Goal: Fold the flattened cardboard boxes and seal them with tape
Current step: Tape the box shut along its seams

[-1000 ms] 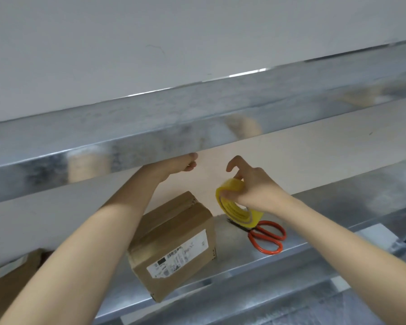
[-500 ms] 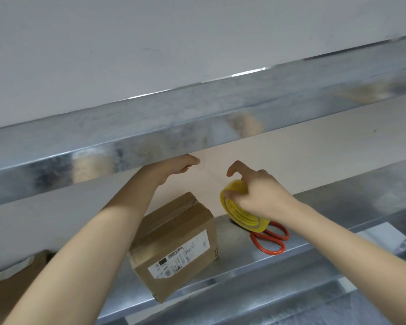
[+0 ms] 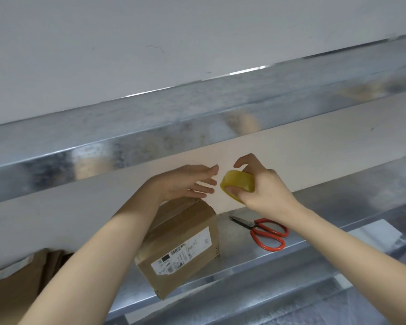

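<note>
A folded brown cardboard box (image 3: 181, 247) with a white shipping label stands on the metal shelf (image 3: 256, 259), partly over its front edge. My right hand (image 3: 260, 186) grips a yellow tape roll (image 3: 238, 182) in the air above and to the right of the box. My left hand (image 3: 188, 181) hovers over the box's top, fingers spread and pointing at the roll, a small gap between them. Red-handled scissors (image 3: 265, 232) lie on the shelf right of the box, under my right wrist.
Flattened brown cardboard (image 3: 14, 285) is stacked at the lower left. A shiny metal beam (image 3: 150, 127) runs across above the hands, with a pale wall behind. A white sheet (image 3: 375, 233) lies at the right below the shelf level.
My right hand has lifted the tape roll up off the scissors and turned it edge-on. My left hand has come down from under the beam toward the roll.
</note>
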`<state>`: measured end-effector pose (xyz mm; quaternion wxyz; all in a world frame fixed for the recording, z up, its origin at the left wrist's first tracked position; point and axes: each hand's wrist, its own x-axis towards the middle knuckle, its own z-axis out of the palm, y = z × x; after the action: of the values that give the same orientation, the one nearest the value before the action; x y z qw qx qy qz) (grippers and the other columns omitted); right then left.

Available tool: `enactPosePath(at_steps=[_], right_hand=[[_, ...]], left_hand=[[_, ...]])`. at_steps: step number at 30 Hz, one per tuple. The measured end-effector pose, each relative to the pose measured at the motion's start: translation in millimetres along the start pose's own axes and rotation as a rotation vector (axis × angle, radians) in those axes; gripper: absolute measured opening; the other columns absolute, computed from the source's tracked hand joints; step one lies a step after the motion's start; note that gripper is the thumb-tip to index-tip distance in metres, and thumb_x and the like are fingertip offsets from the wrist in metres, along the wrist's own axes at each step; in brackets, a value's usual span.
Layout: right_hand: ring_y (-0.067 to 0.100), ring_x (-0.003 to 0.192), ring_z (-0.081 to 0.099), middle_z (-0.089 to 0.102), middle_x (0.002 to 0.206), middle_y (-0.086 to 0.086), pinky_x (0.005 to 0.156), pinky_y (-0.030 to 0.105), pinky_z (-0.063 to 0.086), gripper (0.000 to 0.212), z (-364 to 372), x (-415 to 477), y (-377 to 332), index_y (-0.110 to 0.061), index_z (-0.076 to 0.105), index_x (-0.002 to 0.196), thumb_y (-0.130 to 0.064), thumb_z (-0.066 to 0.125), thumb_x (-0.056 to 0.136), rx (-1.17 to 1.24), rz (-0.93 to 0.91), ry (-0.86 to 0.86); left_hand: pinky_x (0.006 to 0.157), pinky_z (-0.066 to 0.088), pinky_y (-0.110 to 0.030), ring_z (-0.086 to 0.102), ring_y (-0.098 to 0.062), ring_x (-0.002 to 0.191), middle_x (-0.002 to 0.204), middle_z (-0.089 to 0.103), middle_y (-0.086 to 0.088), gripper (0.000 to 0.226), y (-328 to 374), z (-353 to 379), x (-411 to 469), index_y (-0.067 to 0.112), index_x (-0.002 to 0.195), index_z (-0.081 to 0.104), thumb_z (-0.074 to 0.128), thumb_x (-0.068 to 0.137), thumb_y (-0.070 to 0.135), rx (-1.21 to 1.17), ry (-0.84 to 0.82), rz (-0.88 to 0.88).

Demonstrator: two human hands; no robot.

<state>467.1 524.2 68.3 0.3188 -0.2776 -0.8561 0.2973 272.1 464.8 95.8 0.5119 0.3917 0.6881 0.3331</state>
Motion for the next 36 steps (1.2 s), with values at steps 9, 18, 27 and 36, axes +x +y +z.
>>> enactPosePath(at_steps=[9, 18, 27, 36], right_hand=[[0.01, 0.087, 0.062, 0.065, 0.097, -0.003, 0.073, 0.026, 0.048, 0.048, -6.4, -1.3, -1.7, -0.024, 0.042, 0.112, -0.022, 0.078, 0.08, 0.261, 0.024, 0.103], [0.002, 0.09, 0.059, 0.062, 0.098, -0.012, 0.07, 0.017, 0.047, 0.043, -7.0, -3.9, -0.3, -0.023, 0.044, 0.11, -0.019, 0.077, 0.081, 0.268, -0.01, 0.121], [0.001, 0.093, 0.057, 0.059, 0.096, -0.017, 0.068, 0.012, 0.043, 0.042, -6.7, -5.5, 2.7, -0.025, 0.043, 0.107, -0.016, 0.075, 0.082, 0.242, -0.004, 0.134], [0.008, 0.074, 0.061, 0.063, 0.085, -0.004, 0.056, 0.015, 0.044, 0.037, -8.6, -1.1, -2.5, -0.021, 0.044, 0.107, -0.025, 0.073, 0.084, 0.156, 0.016, 0.11]], left_hand=[[0.079, 0.058, -0.025, 0.071, -0.019, 0.093, 0.1, 0.073, -0.014, 0.038, -1.0, 16.0, 9.6, 0.003, 0.105, 0.068, 0.055, 0.096, 0.038, -0.344, 0.056, 0.014], [0.069, 0.056, -0.019, 0.067, -0.013, 0.076, 0.083, 0.07, -0.008, 0.019, 2.8, 18.3, 13.6, 0.0, 0.102, 0.069, 0.068, 0.089, 0.014, -0.468, 0.226, 0.086], [0.072, 0.056, -0.019, 0.068, -0.014, 0.081, 0.084, 0.071, -0.008, 0.015, 7.7, 26.1, 17.5, 0.004, 0.091, 0.071, 0.075, 0.083, 0.017, -0.449, 0.391, 0.179], [0.091, 0.051, -0.035, 0.063, -0.016, 0.086, 0.071, 0.067, 0.004, 0.025, 0.9, 25.4, 23.3, 0.021, 0.071, 0.067, 0.061, 0.094, 0.028, 0.134, 0.575, 0.247]])
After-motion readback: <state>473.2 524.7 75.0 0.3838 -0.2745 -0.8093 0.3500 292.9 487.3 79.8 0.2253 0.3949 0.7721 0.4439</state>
